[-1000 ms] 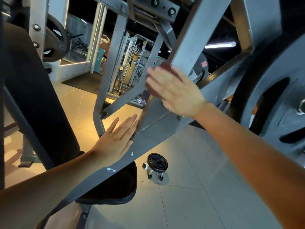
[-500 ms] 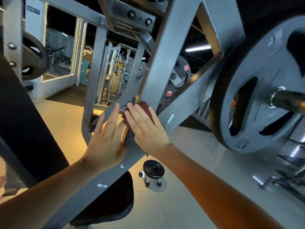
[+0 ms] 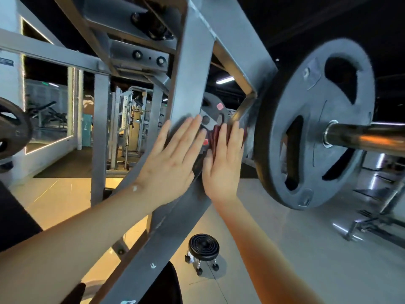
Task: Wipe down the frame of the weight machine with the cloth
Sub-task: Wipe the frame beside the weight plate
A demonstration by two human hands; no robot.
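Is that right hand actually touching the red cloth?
Touching. The head view shows the right hand laid flat on the red cloth, pressing it against the grey frame.

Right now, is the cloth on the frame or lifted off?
On: the right hand presses the red cloth against the frame, fingers straight.

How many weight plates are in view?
3. The right plate sits on the bar; the left plate is at the picture's edge; the middle plate shows behind the frame. Others may be hidden.

No text was legible: small pale marks (image 3: 153, 265) on the grey steel frame beam (image 3: 173, 229) and a pink sticker (image 3: 219, 105) on the far black weight plate (image 3: 210, 101) were too blurred.
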